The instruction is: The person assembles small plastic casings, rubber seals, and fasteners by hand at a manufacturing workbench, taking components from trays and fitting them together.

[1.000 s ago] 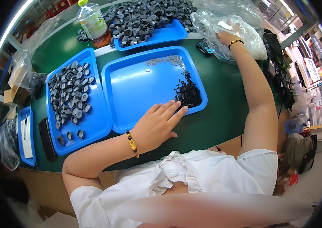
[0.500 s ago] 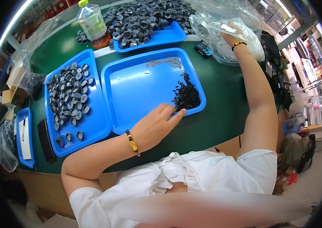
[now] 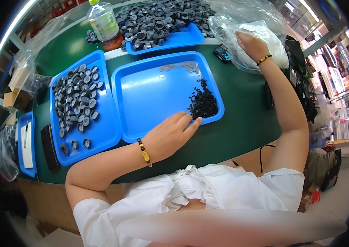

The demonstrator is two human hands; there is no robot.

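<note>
My left hand [image 3: 170, 133] lies over the near edge of a large blue tray [image 3: 141, 119], with thumb and forefinger apart and nothing visible between them. Just beyond its fingertips is a heap of tiny black parts [image 3: 204, 103] in the tray's right corner. Small clear-grey pieces [image 3: 180, 66] are strewn along the tray's far side, and one small pale piece [image 3: 161, 76] lies apart. My right hand [image 3: 253, 46] reaches out to a clear plastic bag [image 3: 274, 53] with white contents, at the far right. Its fingertips are too unclear to show any grip.
To the left, another blue tray [image 3: 104, 131] holds many dark grey round caps [image 3: 75, 96]. More caps are heaped at the back around a blue tray [image 3: 182, 38], beside a drink bottle [image 3: 103, 24]. A phone [image 3: 49, 148] and small tray with notepad [image 3: 27, 146] lie far left.
My right hand has shifted slightly left and down at the plastic bag, its elbow swinging outward. Plastic covered its fingers before; they look more exposed now. My left hand stays put.
</note>
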